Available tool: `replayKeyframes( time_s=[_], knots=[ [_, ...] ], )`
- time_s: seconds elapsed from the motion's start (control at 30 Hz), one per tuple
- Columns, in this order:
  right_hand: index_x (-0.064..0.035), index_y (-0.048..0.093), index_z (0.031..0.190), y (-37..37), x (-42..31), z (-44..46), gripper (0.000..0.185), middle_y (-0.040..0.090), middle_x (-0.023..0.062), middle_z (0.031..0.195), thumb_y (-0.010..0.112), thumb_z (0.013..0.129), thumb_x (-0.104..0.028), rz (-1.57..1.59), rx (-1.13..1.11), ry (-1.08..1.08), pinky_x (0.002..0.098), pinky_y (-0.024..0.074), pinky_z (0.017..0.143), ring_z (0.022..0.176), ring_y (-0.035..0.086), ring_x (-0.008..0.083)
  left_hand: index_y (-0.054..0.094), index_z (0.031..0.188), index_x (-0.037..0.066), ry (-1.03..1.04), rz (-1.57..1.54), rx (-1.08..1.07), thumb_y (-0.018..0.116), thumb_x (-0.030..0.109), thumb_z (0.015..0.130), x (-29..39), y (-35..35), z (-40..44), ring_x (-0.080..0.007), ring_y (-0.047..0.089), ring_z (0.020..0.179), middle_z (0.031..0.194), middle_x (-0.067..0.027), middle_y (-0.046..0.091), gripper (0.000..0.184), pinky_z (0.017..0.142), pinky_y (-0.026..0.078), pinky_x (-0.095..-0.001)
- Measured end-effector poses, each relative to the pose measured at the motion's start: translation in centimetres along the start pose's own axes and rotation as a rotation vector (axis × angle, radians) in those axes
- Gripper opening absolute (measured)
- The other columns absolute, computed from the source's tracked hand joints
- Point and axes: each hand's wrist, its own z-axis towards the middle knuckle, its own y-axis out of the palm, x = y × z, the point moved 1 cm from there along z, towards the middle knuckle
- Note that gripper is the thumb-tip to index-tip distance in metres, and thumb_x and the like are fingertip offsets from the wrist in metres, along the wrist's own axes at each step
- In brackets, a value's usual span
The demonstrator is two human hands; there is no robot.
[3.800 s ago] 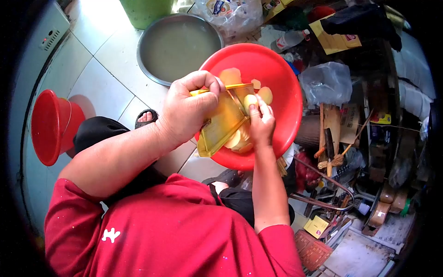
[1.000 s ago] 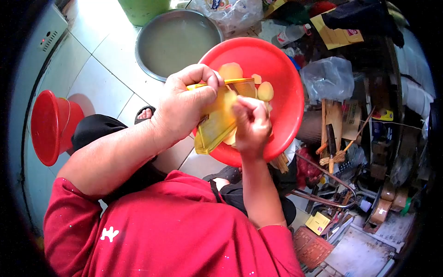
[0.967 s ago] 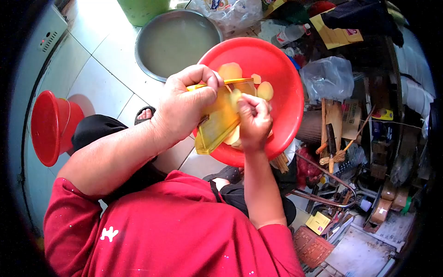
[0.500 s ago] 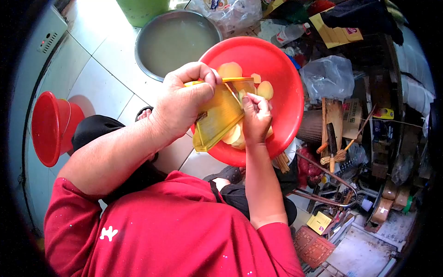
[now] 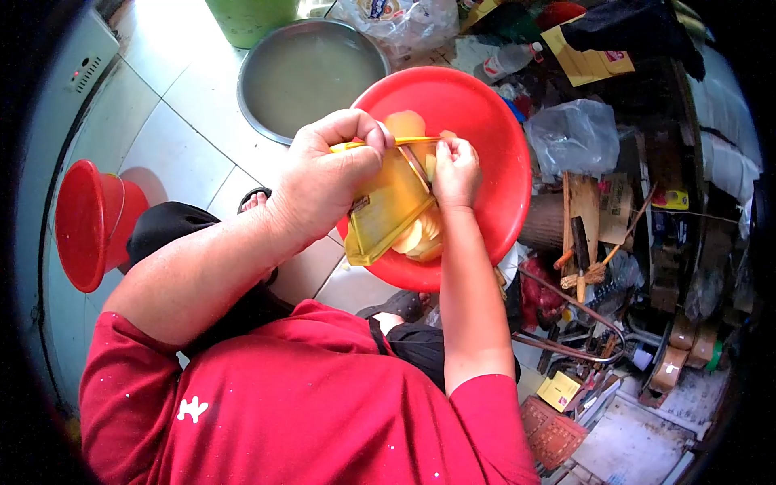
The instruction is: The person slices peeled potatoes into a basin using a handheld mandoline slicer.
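Observation:
My left hand (image 5: 331,166) is closed around the upper edge of a yellow mandoline slicer (image 5: 384,202), which is tilted over a red plastic basin (image 5: 497,202). My right hand (image 5: 458,174) has its fingers pinched together at the slicer's right end, beyond the blade. Whatever is between those fingertips is hidden. Under the slicer, pale yellow potato slices (image 5: 424,237) lie in a pile in the basin. Another slice (image 5: 406,124) shows behind the slicer, near the basin's upper left side.
A metal basin (image 5: 315,81) of cloudy water stands beyond, partly behind the red one. At left is a red bucket (image 5: 81,226). A green bucket (image 5: 250,20) stands at the top. Clutter fills the right side, including a clear plastic bag (image 5: 572,141), a bottle (image 5: 509,61) and a knife (image 5: 580,242).
My right hand has moved up and slightly right, from the slicer's blade area to its right end. The slicer has tilted a little; my left hand keeps its grip.

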Motion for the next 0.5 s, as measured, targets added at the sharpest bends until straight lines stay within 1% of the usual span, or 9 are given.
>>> replayKeyframes(
  time_s=[0.07, 0.1, 0.13, 0.2, 0.27, 0.33, 0.4, 0.43, 0.5],
  knots=[
    [-0.0061, 0.063, 0.101, 0.3, -0.4, 0.3, 0.026, 0.067, 0.0138, 0.075, 0.061, 0.087, -0.028, -0.004, 0.014, -0.073, 0.0412, 0.0502, 0.065, 0.068, 0.064, 0.0292, 0.056, 0.080, 0.004, 0.013, -0.016, 0.016, 0.054, 0.005, 0.079, 0.0, 0.0, 0.0, -0.0091, 0.051, 0.086, 0.090, -0.0011, 0.059, 0.003, 0.082, 0.043, -0.0243],
    [-0.0073, 0.060, 0.108, -0.6, -1.9, -0.1, 0.026, 0.065, 0.0131, 0.074, 0.060, 0.087, -0.021, -0.076, -0.071, -0.039, 0.0412, 0.0495, 0.064, 0.067, 0.063, 0.0288, 0.056, 0.079, 0.003, 0.019, -0.014, 0.025, 0.054, 0.004, 0.079, 0.0, 0.1, -0.1, -0.0093, 0.051, 0.086, 0.090, -0.0013, 0.059, 0.002, 0.081, 0.044, -0.0245],
    [-0.0073, 0.060, 0.108, -1.4, -3.4, -0.8, 0.026, 0.065, 0.0131, 0.074, 0.060, 0.087, -0.021, -0.077, -0.073, -0.039, 0.0412, 0.0495, 0.064, 0.067, 0.063, 0.0288, 0.056, 0.079, 0.003, 0.024, -0.012, 0.032, 0.054, 0.004, 0.078, 0.0, 0.2, -0.2, -0.0096, 0.052, 0.086, 0.090, -0.0016, 0.059, 0.002, 0.081, 0.044, -0.0248],
    [-0.0074, 0.060, 0.109, -2.6, -6.7, -2.9, 0.023, 0.063, 0.0119, 0.073, 0.060, 0.087, -0.014, 0.015, -0.082, -0.201, 0.0402, 0.0489, 0.062, 0.066, 0.062, 0.0282, 0.056, 0.078, 0.003, 0.030, -0.002, 0.041, 0.054, 0.004, 0.078, 0.0, 0.2, -0.2, -0.0096, 0.052, 0.086, 0.089, -0.0017, 0.059, 0.002, 0.080, 0.044, -0.0247],
    [-0.0077, 0.058, 0.111, -3.7, -9.5, -4.7, 0.024, 0.062, 0.0113, 0.072, 0.060, 0.086, -0.010, 0.073, -0.126, -0.201, 0.0390, 0.0486, 0.060, 0.064, 0.062, 0.0276, 0.056, 0.078, 0.003, 0.037, 0.010, 0.051, 0.054, 0.003, 0.078, 0.0, 0.3, -0.3, -0.0097, 0.053, 0.085, 0.088, -0.0017, 0.059, 0.002, 0.080, 0.045, -0.0247],
    [-0.0077, 0.058, 0.110, -3.6, -9.8, -5.0, 0.023, 0.062, 0.0114, 0.072, 0.059, 0.087, -0.009, 0.107, -0.137, -0.171, 0.0389, 0.0487, 0.060, 0.064, 0.061, 0.0273, 0.052, 0.079, 0.006, 0.003, 0.021, 0.013, 0.053, 0.005, 0.074, 0.3, 0.6, -0.6, -0.0128, 0.050, 0.090, 0.098, -0.0033, 0.056, 0.005, 0.085, 0.041, -0.0258],
    [-0.0066, 0.062, 0.108, -3.2, -8.9, -4.3, 0.023, 0.062, 0.0108, 0.093, 0.060, 0.086, -0.006, 0.016, -0.032, -0.218, 0.0326, 0.0507, 0.066, 0.073, 0.061, 0.0194, 0.053, 0.079, 0.006, -0.005, 0.028, 0.028, 0.052, 0.004, 0.074, 0.4, 1.2, -0.8, -0.0126, 0.050, 0.090, 0.097, -0.0034, 0.056, 0.005, 0.084, 0.041, -0.0257],
    [-0.0066, 0.063, 0.105, -3.1, -8.6, -4.0, 0.020, 0.063, 0.0111, 0.089, 0.060, 0.086, -0.005, 0.066, -0.040, -0.189, 0.0340, 0.0516, 0.068, 0.073, 0.062, 0.0223, 0.053, 0.079, 0.006, -0.011, 0.034, 0.044, 0.052, 0.004, 0.073, 0.4, 1.2, -0.9, -0.0124, 0.050, 0.090, 0.097, -0.0034, 0.056, 0.006, 0.084, 0.041, -0.0256],
    [-0.0068, 0.063, 0.105, -2.7, -8.5, -3.8, 0.019, 0.063, 0.0117, 0.091, 0.060, 0.086, -0.004, 0.024, -0.029, -0.224, 0.0347, 0.0517, 0.068, 0.074, 0.063, 0.0237, 0.053, 0.079, 0.006, -0.013, 0.042, 0.050, 0.052, 0.004, 0.073, 0.4, 0.9, -0.6, -0.0122, 0.050, 0.090, 0.097, -0.0034, 0.056, 0.006, 0.084, 0.041, -0.0255]
  ],
)
